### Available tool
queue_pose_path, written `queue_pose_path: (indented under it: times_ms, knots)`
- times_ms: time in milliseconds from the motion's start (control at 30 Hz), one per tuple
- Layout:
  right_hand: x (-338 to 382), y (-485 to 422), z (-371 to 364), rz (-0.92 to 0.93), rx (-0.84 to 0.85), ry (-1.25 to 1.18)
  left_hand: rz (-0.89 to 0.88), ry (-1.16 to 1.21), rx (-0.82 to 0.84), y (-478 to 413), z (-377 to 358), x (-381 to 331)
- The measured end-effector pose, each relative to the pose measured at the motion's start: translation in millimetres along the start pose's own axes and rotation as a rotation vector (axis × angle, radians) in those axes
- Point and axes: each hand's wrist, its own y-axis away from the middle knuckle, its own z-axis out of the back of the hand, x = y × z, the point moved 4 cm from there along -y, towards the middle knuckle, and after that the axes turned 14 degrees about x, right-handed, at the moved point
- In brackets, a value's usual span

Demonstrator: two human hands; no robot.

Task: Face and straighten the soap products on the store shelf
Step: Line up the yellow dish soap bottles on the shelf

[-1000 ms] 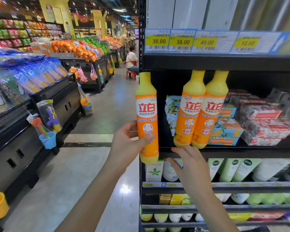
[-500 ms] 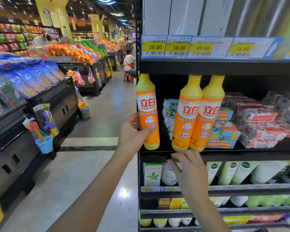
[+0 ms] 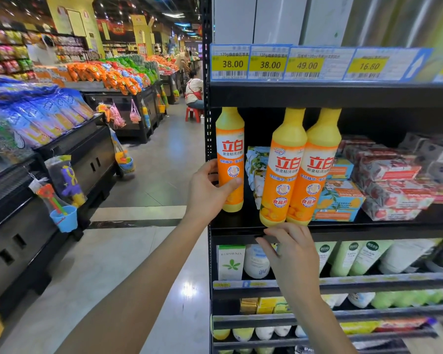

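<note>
My left hand (image 3: 207, 190) grips an orange and yellow dish soap bottle (image 3: 230, 154) standing upright at the left end of the black shelf (image 3: 384, 227), label facing out. Two matching bottles (image 3: 283, 172) (image 3: 315, 169) lean to the right at the shelf's front edge, side by side. My right hand (image 3: 290, 254) rests with its fingertips on the shelf's front lip just below those two bottles, holding nothing. Behind the bottles lie floral wrapped soap packs (image 3: 256, 172), blue and orange soap boxes (image 3: 339, 198) and red wrapped soap bars (image 3: 391, 175).
Price tags (image 3: 304, 63) line the shelf above. Lower shelves hold a white box (image 3: 231, 261), white and green tubes (image 3: 353, 256) and small bottles. On the left runs an aisle with black display bins (image 3: 62, 154) of snacks. A person in a red apron (image 3: 194, 92) sits far down the aisle.
My left hand carried the single bottle from in front of the shelf post onto the shelf's left end and set it upright. My right hand rose slightly to the shelf lip.
</note>
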Motion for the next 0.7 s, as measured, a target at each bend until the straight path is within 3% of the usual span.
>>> queue_pose_path:
  times_ms: [367, 700]
  knots:
    - [-3.5, -3.6, -0.4, -0.019, 0.014, -0.066, -0.044, -0.012, 0.047, 6.6, -4.6, 10.2]
    - [-3.3, -2.2, -2.7, -0.032, 0.005, -0.109, 0.023, -0.08, 0.045, 4.0, -4.0, 37.3]
